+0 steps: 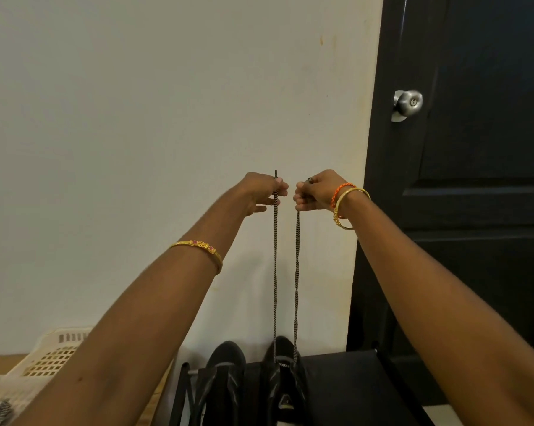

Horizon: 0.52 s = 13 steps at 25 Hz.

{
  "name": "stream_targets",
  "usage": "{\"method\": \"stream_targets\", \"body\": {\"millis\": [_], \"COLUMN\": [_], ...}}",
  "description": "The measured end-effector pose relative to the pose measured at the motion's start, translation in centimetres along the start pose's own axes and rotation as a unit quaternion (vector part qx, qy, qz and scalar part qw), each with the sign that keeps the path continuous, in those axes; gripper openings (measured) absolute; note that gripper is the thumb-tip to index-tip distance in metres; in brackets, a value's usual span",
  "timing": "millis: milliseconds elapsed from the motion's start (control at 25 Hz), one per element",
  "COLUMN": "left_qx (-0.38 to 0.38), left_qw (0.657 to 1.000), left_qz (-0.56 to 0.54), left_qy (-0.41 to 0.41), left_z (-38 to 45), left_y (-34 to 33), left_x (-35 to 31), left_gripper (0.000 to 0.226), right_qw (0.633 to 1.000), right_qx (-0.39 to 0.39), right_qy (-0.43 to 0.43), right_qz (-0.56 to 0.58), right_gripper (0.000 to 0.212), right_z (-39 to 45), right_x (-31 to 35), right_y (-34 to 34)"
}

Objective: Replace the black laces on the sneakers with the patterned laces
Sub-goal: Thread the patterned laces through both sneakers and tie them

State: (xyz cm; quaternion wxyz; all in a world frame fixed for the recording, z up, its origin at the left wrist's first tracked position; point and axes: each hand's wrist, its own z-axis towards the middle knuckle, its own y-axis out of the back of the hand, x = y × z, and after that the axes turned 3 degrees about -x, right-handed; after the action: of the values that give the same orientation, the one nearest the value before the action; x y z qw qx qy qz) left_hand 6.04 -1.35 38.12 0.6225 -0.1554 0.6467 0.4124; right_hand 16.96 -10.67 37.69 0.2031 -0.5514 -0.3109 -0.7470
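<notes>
- Holding both ends of one patterned lace up at arm's length against a pale wall, we even out the two strands above the right-hand sneaker.
- Our left hand pinches one strand just under its dark tip, which sticks up above the fingers; our right hand is curled around the other strand, with its tip hidden inside the hand.
- Both strands drop straight down and run into the front eyelets of that sneaker, which stands toe to the wall on a black shoe rack.
- The second sneaker sits just beside it on the left; we cannot tell from here what lace, if any, it carries.
- Risk: pulling harder on one strand would slide the lace through the eyelets and leave one end short for the upper holes.
- Risk: the shoe looks light and nothing holds it down, so a strong upward tug could lift or tip it off the rack.
- Risk: a loosened pinch would let a strand fall, and it might slip back out of its eyelet.
- Risk: the strands hang close together and could twist around each other, leaving a crossed, uneven lacing.
- A white slotted basket stands at lower left, and a black door with a metal knob is at right.
</notes>
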Motion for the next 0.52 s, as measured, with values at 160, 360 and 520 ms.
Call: {"method": "stream_targets", "body": {"millis": [160, 360, 520], "left_qx": [-0.006, -0.011, -0.020], "left_qw": [1.000, 1.000, 0.999], "left_qz": [-0.011, 0.010, 0.019], "left_qy": [-0.014, -0.027, -0.019], "left_z": [0.1, 0.0, 0.1], "left_y": [-0.8, -0.9, -1.2], "left_x": [-0.6, -1.0, -0.7], "left_gripper": [0.026, 0.015, 0.012], "right_qw": [0.996, 0.993, 0.992], "right_qx": [-0.014, -0.041, -0.005], "right_qy": [0.030, 0.060, 0.082], "right_qz": [-0.086, -0.088, -0.094], "right_gripper": [0.014, 0.016, 0.013], "right_z": [1.3, 1.5, 0.9], "right_x": [1.1, 1.0, 1.0], "right_y": [-0.1, 0.3, -0.1]}}
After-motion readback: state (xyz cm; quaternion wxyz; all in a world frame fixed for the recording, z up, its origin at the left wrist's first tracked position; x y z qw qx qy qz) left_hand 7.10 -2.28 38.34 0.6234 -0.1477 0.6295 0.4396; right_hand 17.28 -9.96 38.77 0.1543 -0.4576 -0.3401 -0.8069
